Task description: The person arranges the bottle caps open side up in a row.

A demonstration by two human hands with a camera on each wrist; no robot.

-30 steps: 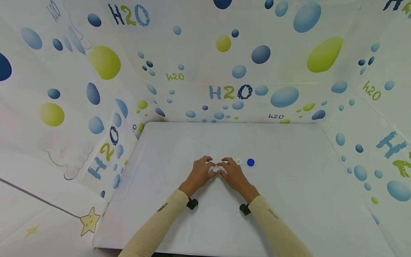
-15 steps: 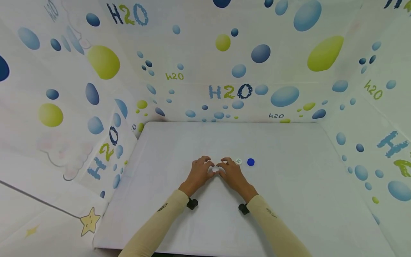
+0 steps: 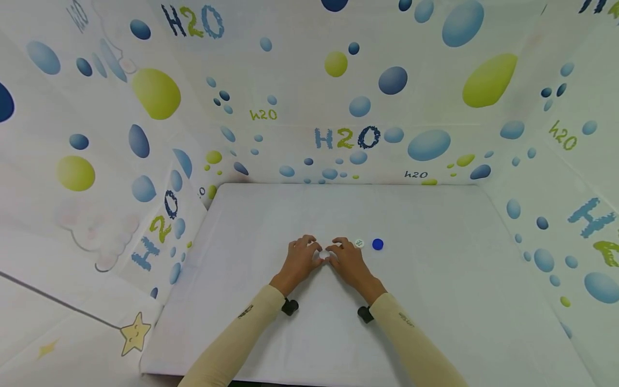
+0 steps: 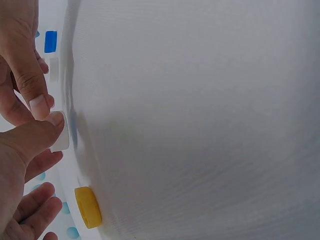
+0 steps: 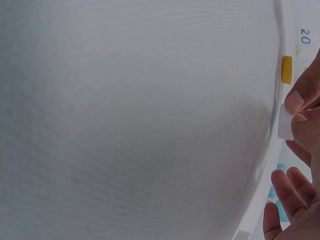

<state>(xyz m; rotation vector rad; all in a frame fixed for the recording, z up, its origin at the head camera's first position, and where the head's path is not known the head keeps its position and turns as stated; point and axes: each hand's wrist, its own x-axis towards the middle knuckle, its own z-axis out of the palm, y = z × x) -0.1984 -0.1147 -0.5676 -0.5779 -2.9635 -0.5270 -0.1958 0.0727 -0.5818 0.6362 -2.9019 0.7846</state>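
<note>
Fingers of both hands meet around a small white bottle cap point(image 3: 324, 254) at the middle of the table. My left hand point(image 3: 301, 260) pinches its left side; in the left wrist view its thumb lies across the face of the cap point(image 4: 61, 134). From the right, my right hand point(image 3: 353, 261) holds the opposite edge between thumb and finger, as the cap point(image 5: 285, 122) in the right wrist view shows. A yellow bottle cap point(image 4: 88, 207) stands beyond the left hand, which hides it from the head view.
Just right of the right hand lies a white cap with a green mark point(image 3: 359, 244), and beyond it a blue cap point(image 3: 378, 244). A white cloth covers the table point(image 3: 271, 209). Printed sheets point(image 3: 295, 80) enclose the back and sides.
Both hands keep hold of the white cap almost in place. My right wrist and forearm have shifted slightly left. The other caps have not moved.
</note>
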